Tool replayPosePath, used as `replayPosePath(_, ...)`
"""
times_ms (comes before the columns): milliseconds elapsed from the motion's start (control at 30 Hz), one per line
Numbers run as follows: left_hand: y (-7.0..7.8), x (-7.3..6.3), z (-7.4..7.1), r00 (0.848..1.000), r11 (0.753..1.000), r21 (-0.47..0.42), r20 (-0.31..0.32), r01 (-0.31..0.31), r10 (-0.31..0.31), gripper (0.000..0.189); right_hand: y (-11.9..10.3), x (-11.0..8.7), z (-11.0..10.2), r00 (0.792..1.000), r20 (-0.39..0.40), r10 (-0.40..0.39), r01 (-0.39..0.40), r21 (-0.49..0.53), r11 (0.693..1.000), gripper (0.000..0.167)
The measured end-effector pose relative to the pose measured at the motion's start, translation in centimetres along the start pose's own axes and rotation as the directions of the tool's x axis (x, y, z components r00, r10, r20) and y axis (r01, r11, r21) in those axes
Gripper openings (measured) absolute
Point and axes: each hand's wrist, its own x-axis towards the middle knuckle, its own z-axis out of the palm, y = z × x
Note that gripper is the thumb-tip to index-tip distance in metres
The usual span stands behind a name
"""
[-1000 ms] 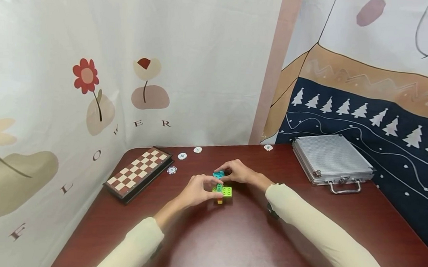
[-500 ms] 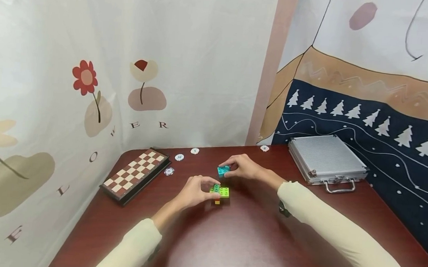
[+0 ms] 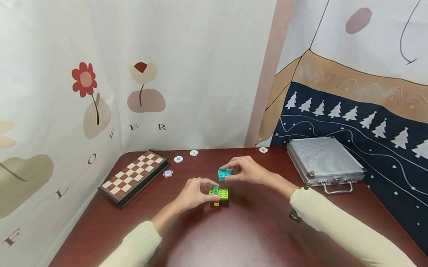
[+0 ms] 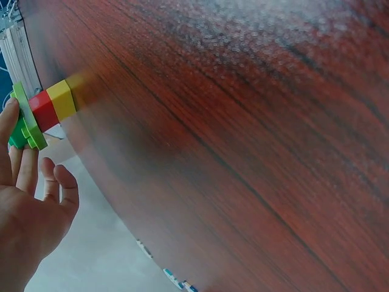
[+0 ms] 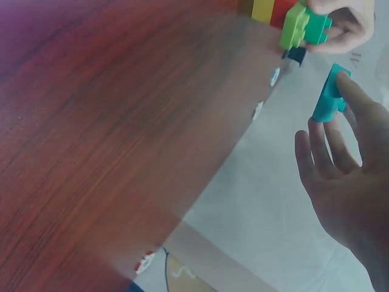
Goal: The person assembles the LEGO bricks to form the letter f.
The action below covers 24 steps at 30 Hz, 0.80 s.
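Note:
A small stack of toy building bricks stands on the table: a yellow brick at the bottom, a red brick above it, then a lime green brick and a darker green brick on top. My left hand pinches the darker green brick between thumb and fingers. Behind the stack and apart from it, my right hand holds a turquoise brick by its sides. In the right wrist view, that turquoise brick is pinched at the fingertips, clear of the table.
A folded chessboard lies on the left of the brown table. At the back right sits a silver metal case with its handle forward. Poker chips, including one chip near the chessboard, lie along the back. Printed curtains hang behind.
My right hand has moved right, away from the stack, with the turquoise brick in its fingers; more of the brick now shows. The left hand keeps its hold on the stack.

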Motion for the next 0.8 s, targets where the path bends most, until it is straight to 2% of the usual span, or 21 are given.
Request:
replayPosePath(467,-0.2,0.1,0.3,0.999,1.0,-0.01,-0.038,0.015,-0.016,0.045,-2.3,-1.1,1.8,0.999,0.034,-0.013,0.012,0.028,1.0,0.037)
replayPosePath(800,-0.2,0.0,0.0,0.999,1.0,0.02,-0.029,0.015,-0.014,0.045,-2.5,-1.2,3.0,1.0,0.018,-0.022,0.022,-0.033,0.999,0.034)
